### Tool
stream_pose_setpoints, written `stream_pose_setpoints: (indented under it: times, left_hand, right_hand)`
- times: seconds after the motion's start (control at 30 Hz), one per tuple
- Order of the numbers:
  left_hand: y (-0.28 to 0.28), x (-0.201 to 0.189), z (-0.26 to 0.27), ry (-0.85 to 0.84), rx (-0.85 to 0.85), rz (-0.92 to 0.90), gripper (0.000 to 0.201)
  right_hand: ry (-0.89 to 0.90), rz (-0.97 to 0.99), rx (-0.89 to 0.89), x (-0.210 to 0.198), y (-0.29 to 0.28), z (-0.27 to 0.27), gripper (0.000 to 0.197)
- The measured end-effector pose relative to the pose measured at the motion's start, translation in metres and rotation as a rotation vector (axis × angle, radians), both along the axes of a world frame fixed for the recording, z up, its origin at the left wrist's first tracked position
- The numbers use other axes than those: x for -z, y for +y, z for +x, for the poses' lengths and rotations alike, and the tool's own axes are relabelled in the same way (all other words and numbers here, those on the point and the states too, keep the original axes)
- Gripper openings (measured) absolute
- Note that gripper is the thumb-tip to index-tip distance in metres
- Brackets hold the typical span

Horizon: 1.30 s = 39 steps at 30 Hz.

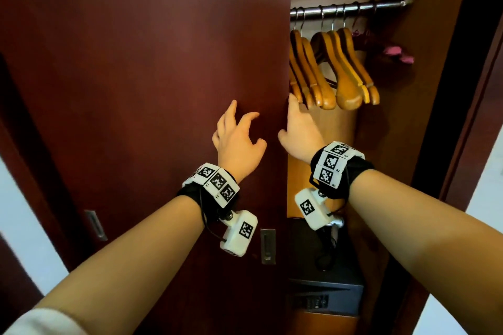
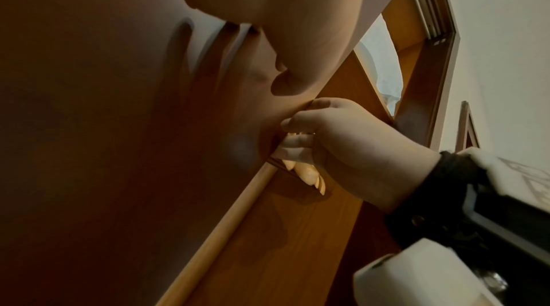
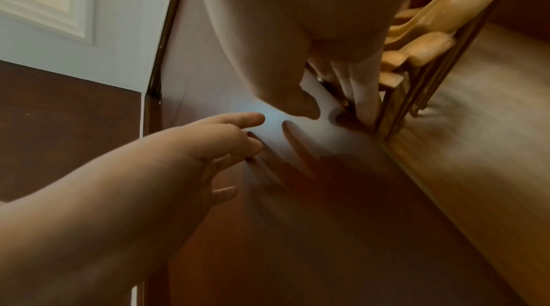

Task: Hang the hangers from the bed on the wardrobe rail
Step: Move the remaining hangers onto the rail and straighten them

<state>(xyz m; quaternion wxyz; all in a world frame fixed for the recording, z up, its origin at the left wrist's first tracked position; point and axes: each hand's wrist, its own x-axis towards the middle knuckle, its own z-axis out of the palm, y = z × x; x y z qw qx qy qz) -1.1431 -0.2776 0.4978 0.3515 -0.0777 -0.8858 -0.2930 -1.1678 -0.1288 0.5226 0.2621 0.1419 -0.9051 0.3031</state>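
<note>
Dark red-brown wardrobe door [image 1: 141, 68] across most of the head view, slid left, with a narrow opening at its right edge. Inside, up high, wardrobe rail [image 1: 351, 7], chromed, its left end cut off by the door. Hanging from it by metal hooks, wooden hangers [image 1: 345, 68] in two close bunches; exact count hard to make out, since the leftmost ones [image 3: 422, 28] sit partly behind the door edge and overlap each other. Further right on the rail, something pink and dark [image 1: 392, 50], too shadowed to identify. Below, black safe [image 1: 326, 296] with a keypad, half hidden behind the right wrist camera and a dangling cord.

Left hand [image 1: 238, 139] spread on the door face, fingers apart and slightly bent, tips touching the panel, holding nothing. Right hand [image 1: 299, 130] at the door's free edge, fingers [image 2: 297, 144] curled round it and out of sight in the head view behind the panel, thumb on the front; just beneath the lower ends of the left bunch of hangers, contact with them impossible to tell.

Two recessed metal pulls [image 1: 268, 246] low on the doors, both untouched. No bed in any view. Pale wall [image 2: 506, 52] beyond the wardrobe frame in the wrist views, both blurred and dim.
</note>
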Motion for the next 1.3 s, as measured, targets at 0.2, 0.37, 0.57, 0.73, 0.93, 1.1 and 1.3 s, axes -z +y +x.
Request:
stream_pose_setpoints:
  times: [0.2,0.37,0.57,0.73,0.93,1.1,1.3]
  left_hand:
    - [-0.031,-0.003,-0.002,-0.032,-0.055,0.007,0.060]
    - [-0.057,-0.004,-0.004,-0.036,-0.076,-0.005,0.060]
    - [-0.088,-0.004,-0.009,-0.018,-0.125,0.001,0.059]
    - [-0.104,-0.007,-0.016,0.050,-0.175,0.025,0.057]
    - [-0.103,-0.019,-0.021,0.152,-0.126,-0.029,0.055]
    - [-0.086,-0.033,-0.028,0.237,-0.100,-0.054,0.049]
    - [-0.051,-0.048,-0.039,0.418,-0.039,-0.105,0.044]
  right_hand:
    - [-0.055,0.030,-0.122,-0.003,-0.035,-0.001,0.088]
    - [-0.080,0.030,-0.214,-0.004,-0.072,-0.004,0.090]
    - [-0.084,0.024,-0.267,-0.004,-0.104,-0.013,0.086]
    - [-0.069,0.027,-0.301,-0.006,-0.119,-0.021,0.083]
    - [-0.083,0.077,-0.350,-0.012,-0.120,-0.028,0.079]
    - [-0.067,0.122,-0.437,-0.020,-0.107,-0.040,0.072]
    - [0.115,0.084,-0.349,-0.043,-0.072,-0.068,0.049]
